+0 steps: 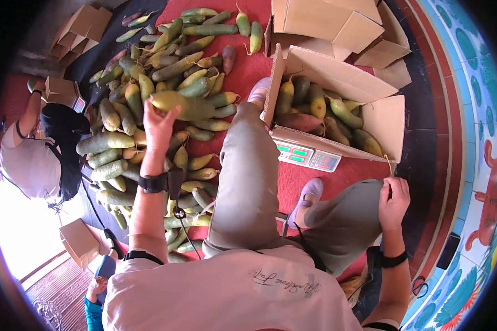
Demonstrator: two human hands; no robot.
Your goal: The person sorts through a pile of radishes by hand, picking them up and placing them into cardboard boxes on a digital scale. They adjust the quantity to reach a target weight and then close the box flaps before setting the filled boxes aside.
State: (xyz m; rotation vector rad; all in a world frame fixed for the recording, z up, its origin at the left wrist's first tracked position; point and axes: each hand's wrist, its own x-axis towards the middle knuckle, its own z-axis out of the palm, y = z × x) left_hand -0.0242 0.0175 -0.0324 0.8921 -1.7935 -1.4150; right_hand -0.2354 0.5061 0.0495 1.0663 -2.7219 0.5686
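Observation:
My left hand (159,126) grips one end of a thick green radish (183,106), held above a large heap of similar radishes (128,105). My right hand (394,201) lies against my bent knee with its fingers curled in, and nothing shows in them. Near it is the lower right corner of an open cardboard box (385,126). Inside the box are several green radishes (345,113) and a reddish one (299,122). Beneath the box, a digital scale (308,156) shows lit green displays; their figures are too small to read.
More cardboard boxes (328,22) stand behind the filled one. At left, another person (36,149) works beside a small box (61,91) and a second scale (79,104). Another person's hand (97,287) shows lower left. A dark phone (449,251) lies at right. Red carpet (248,60) covers the floor.

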